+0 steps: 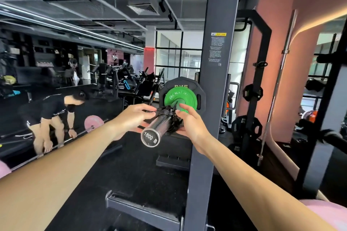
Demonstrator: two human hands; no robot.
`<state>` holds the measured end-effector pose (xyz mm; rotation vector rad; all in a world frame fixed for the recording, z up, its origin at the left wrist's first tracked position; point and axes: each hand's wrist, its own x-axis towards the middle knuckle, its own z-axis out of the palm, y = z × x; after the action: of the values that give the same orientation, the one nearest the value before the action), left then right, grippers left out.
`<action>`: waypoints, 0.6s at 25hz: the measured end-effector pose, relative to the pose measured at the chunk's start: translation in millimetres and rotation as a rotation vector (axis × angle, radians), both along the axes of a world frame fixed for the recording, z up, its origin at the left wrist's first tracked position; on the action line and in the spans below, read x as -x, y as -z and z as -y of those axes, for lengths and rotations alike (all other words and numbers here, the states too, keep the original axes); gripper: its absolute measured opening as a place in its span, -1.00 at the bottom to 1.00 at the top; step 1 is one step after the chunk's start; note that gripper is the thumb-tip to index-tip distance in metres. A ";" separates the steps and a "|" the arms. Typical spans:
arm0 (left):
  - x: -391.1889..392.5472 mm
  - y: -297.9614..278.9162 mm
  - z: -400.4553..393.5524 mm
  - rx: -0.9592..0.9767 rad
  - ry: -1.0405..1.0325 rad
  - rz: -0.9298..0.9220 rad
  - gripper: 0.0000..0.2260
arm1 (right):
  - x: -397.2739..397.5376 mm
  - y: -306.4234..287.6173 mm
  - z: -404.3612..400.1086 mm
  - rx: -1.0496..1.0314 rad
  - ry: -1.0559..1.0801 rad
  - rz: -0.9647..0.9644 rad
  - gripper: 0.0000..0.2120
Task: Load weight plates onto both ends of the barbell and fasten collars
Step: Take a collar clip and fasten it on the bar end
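Our left hand [135, 116] and right hand [189, 120] gripped the collar [167, 113], at seven o'clock of the loaded green plate [180, 98]; clamping remained.

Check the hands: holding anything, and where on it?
Both hands hold the black collar on the barbell sleeve, in front of the green plate. Left hand pinches its left side, right hand its right side.

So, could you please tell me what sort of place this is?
A gym, very likely: a barbell sleeve carries a green weight plate, more plates hang on a rack, and exercise machines stand behind.
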<state>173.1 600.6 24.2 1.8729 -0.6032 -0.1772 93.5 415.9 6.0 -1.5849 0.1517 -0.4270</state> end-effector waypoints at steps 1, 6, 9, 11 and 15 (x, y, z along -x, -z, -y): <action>-9.8 -0.7 8.0 -0.009 -0.006 0.007 -0.79 | -11.9 -0.4 8.0 0.007 0.016 0.002 -0.79; -74.2 -1.1 56.7 -0.078 -0.016 0.010 -0.79 | -74.9 -9.2 60.8 0.040 0.093 -0.003 -0.89; -112.6 -4.6 89.2 -0.109 -0.020 -0.009 -0.74 | -112.8 -16.7 93.2 0.083 0.121 -0.016 -0.84; -135.5 -4.7 106.6 -0.125 -0.013 -0.009 -0.71 | -133.5 -19.1 108.6 0.093 0.132 -0.023 -0.82; -169.8 -1.0 122.4 -0.105 0.023 -0.033 -0.68 | -164.7 -15.6 122.6 0.156 0.204 -0.066 -0.82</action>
<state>342.9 478.2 25.2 1.9611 -0.6023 -0.2588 258.2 293.3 21.6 -1.7449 0.3402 -0.5561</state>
